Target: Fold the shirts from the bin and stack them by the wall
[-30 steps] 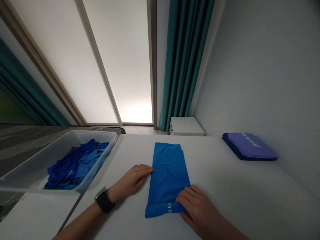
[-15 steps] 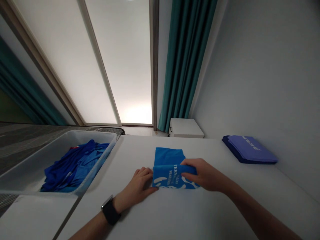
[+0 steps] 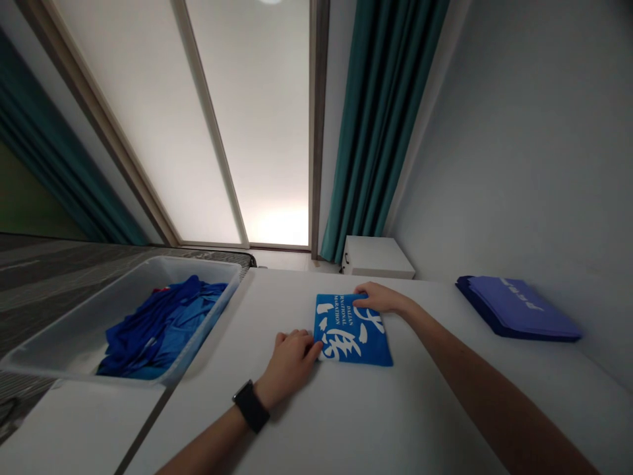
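A blue shirt with white print, folded into a small rectangle, lies on the white table. The lettering reads "Dalian International Marathon", beside large white characters. At its far edge, my right hand pinches the cloth between thumb and fingers. My left hand, wearing a black watch on the wrist, is at the shirt's left edge. Its fingers are bent and close together, with the tips gripping that edge; the underside of the hand is hidden.
To the left stands a translucent plastic bin holding crumpled blue clothes. Folded purple and navy garments lie at the table's right, near the wall. Beyond the far edge is a white cabinet. A seam crosses the table at the left.
My right hand has carried the near flap of the shirt away from me onto its far part, so the print now covers the whole top. My left hand stays at the left edge.
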Demonstrator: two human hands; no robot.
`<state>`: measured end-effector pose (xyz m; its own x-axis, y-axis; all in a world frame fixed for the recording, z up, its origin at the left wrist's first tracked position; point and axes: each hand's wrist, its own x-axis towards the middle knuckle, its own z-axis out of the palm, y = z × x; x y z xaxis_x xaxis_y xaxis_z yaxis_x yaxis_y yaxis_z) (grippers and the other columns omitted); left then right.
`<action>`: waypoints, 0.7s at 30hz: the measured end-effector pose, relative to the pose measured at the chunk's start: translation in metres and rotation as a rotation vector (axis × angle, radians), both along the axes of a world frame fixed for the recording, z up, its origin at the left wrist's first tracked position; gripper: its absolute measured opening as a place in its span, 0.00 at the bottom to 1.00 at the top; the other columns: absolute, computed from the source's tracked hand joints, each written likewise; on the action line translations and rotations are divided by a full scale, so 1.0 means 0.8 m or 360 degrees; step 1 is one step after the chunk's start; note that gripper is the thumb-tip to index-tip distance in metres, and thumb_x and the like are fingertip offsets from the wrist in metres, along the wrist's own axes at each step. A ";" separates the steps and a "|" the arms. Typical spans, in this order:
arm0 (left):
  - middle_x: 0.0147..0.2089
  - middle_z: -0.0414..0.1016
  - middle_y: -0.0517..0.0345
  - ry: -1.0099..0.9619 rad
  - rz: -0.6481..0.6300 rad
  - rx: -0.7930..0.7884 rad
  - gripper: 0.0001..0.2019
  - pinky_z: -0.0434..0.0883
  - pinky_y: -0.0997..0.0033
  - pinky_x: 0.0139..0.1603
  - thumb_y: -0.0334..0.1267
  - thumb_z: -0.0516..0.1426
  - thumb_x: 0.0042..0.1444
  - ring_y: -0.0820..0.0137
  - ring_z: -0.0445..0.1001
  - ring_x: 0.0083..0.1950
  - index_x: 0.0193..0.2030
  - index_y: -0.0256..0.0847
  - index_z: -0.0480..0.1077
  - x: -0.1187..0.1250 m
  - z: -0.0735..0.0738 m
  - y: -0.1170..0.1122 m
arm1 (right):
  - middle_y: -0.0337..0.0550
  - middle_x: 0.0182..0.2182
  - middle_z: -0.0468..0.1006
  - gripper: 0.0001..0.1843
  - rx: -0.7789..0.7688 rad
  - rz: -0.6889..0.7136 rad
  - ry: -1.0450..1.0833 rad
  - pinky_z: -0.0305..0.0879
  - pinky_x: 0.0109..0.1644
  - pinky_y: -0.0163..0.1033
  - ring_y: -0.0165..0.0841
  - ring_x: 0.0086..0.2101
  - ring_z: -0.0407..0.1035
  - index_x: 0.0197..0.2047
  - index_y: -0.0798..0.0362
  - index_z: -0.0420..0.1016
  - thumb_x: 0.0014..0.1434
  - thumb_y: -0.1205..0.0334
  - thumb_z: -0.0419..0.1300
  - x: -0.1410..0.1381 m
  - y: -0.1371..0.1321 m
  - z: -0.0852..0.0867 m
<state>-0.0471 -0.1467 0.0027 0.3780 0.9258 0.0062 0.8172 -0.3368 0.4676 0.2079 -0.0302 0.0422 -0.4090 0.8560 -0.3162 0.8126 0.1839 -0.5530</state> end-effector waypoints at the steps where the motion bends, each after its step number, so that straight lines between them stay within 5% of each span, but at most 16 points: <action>1: 0.37 0.76 0.56 0.0019 0.0019 0.0037 0.20 0.57 0.61 0.43 0.43 0.45 0.68 0.64 0.71 0.41 0.30 0.40 0.72 0.002 -0.003 0.001 | 0.47 0.40 0.81 0.14 0.0020 0.0004 -0.0047 0.68 0.41 0.36 0.38 0.38 0.75 0.42 0.58 0.77 0.59 0.57 0.59 0.000 0.005 -0.007; 7: 0.36 0.76 0.54 0.0105 0.0068 0.0134 0.20 0.56 0.60 0.43 0.42 0.46 0.68 0.63 0.71 0.42 0.30 0.39 0.73 0.007 -0.003 0.003 | 0.50 0.44 0.79 0.18 0.0151 -0.0047 -0.0205 0.64 0.42 0.36 0.38 0.42 0.73 0.46 0.57 0.75 0.64 0.52 0.55 -0.008 0.002 -0.022; 18: 0.33 0.74 0.57 0.0072 -0.0075 -0.0037 0.16 0.58 0.61 0.44 0.43 0.52 0.63 0.63 0.70 0.41 0.26 0.41 0.69 -0.013 0.006 -0.040 | 0.47 0.42 0.78 0.21 0.0718 -0.0036 -0.0558 0.62 0.40 0.36 0.35 0.40 0.73 0.42 0.52 0.70 0.72 0.56 0.38 -0.024 -0.074 -0.054; 21: 0.33 0.73 0.58 -0.0125 0.0036 -0.0087 0.11 0.62 0.64 0.41 0.44 0.51 0.63 0.65 0.70 0.37 0.36 0.42 0.70 -0.021 0.011 -0.020 | 0.46 0.43 0.77 0.21 0.0728 -0.0084 -0.0571 0.63 0.40 0.35 0.34 0.40 0.73 0.43 0.52 0.71 0.72 0.56 0.38 -0.025 -0.076 -0.058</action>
